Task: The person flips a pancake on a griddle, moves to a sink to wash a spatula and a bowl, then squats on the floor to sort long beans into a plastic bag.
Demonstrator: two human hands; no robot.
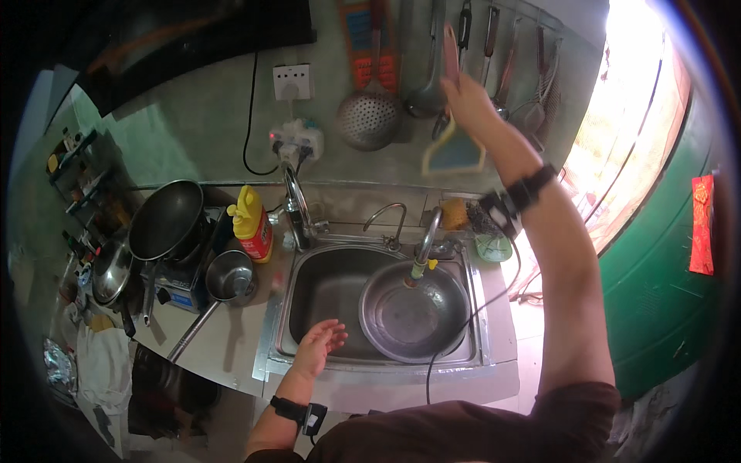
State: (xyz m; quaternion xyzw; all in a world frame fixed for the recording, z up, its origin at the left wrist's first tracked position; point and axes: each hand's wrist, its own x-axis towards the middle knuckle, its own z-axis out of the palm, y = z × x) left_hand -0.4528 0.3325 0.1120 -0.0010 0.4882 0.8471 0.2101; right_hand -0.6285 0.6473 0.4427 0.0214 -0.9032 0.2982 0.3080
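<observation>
My right hand is raised to the wall, closed around the pink handle of a flat-headed tool. Its blue-grey, trapezoid head has a pale yellow rim and looks blurred. Hanging utensils surround that hand, among them a metal ladle just to its left. Over the front rim of the sink hovers my left hand, holding nothing, its fingers loosely curled and partly apart. A round metal basin sits in the sink's right part, beneath a curved faucet.
A perforated skimmer hangs below the wall socket. Left of the sink stand a yellow bottle, a long-handled saucepan and a wok on a stove. A sponge lies behind the sink. A cable crosses the basin.
</observation>
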